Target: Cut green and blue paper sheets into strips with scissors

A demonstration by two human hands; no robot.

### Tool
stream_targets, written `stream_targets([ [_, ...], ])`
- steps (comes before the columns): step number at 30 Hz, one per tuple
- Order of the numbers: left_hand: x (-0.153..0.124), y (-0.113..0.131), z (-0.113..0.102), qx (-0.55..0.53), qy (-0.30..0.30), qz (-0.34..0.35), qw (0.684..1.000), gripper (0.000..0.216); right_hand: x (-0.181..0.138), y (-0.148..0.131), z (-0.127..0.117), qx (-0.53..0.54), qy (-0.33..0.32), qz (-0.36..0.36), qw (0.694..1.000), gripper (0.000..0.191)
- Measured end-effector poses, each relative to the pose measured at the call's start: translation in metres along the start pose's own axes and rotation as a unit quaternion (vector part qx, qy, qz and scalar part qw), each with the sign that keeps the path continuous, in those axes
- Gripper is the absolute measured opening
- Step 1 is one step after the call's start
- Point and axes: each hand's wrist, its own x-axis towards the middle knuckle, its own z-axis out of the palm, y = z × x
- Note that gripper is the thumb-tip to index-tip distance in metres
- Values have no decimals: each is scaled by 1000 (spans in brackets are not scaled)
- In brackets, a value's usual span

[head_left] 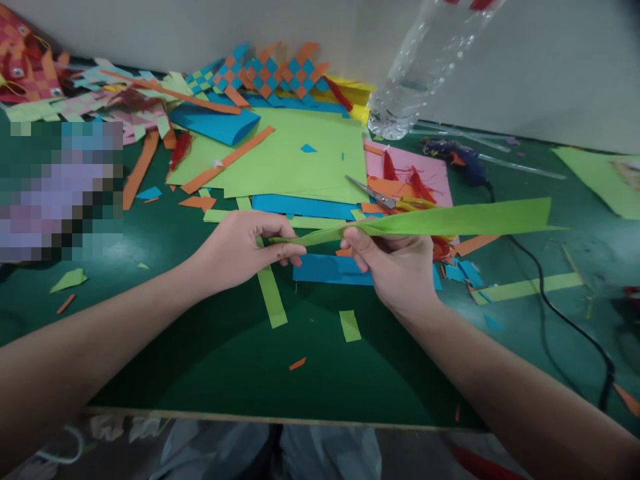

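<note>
Above the green table I hold a long light-green paper strip (pixel 465 219) between both hands. My left hand (pixel 245 247) pinches its narrow left end between thumb and fingers. Further along, my right hand (pixel 395 257) grips the strip with the thumb on the near side, where the paper looks folded or creased. Its wide right part sticks out past my right hand. A blue paper strip (pixel 330 269) lies beneath my hands. Just behind the held strip, scissors (pixel 380 195) with yellow handles rest on paper scraps, partly covered by it.
Green paper sheets (pixel 300 153) lie at the back, with woven paper fish (pixel 265 73) behind them. A clear plastic bottle (pixel 410 73) stands at the wall. A glue gun (pixel 460 160) trails a black cord (pixel 550 303) down the right. A pixelated patch (pixel 60 193) covers the left.
</note>
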Motion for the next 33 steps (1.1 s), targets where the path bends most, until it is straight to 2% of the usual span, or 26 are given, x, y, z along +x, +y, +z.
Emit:
stream_targets([
  [5, -1, -1, 1, 13, 4, 22, 1000, 27, -1, -1, 1, 13, 12, 2, 1000, 32],
  [10, -1, -7, 3, 109, 60, 140, 982, 34, -1, 0, 2, 35, 13, 16, 999, 30],
  [13, -1, -8, 3, 146, 71, 181, 970, 36, -1, 2, 2, 57, 7, 17, 998, 27],
  [21, -2, -4, 2, 125, 52, 179, 975, 42, -3, 1, 3, 119, -9, 19, 993, 27],
  [28, -2, -9, 3, 138, 75, 249, 956, 46, -3, 1, 4, 129, -4, 46, 991, 30],
  [33, -1, -13, -2, 135, 52, 220, 965, 43, 1, 2, 1, 145, -2, 46, 988, 23],
])
